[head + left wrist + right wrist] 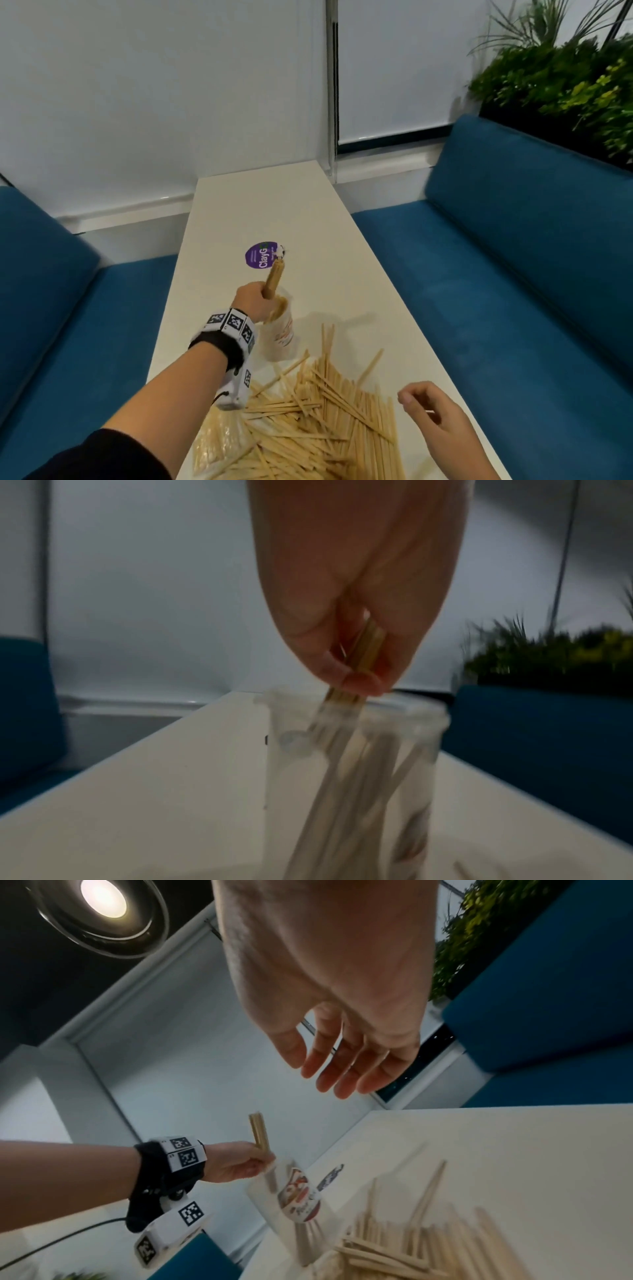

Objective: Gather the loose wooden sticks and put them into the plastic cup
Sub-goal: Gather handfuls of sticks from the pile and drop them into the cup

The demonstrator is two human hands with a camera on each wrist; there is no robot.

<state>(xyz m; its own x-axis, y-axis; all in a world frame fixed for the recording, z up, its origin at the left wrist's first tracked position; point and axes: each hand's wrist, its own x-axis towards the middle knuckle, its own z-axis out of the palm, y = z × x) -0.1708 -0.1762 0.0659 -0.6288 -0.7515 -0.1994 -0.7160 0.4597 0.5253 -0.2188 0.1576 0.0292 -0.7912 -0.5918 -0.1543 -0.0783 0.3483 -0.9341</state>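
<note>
Most of the loose sticks (315, 407) lie heaped on the white table (342, 219) beside the plastic cup (279, 329). Over its mouth the left hand (251, 303) grips a bundle (273, 282) upright, likely feeding it in endwise. Nearer the heap the right hand (436, 414) hovers, fingers loosely curled and empty, probably ready for another handful.

Beyond the cup (281, 334) you have bare desk (274, 205); nearer you, the stick pile (318, 418) blocks its near side.

L hand (253, 301) holds stick bundle (274, 282) over cup (281, 335).
</note>
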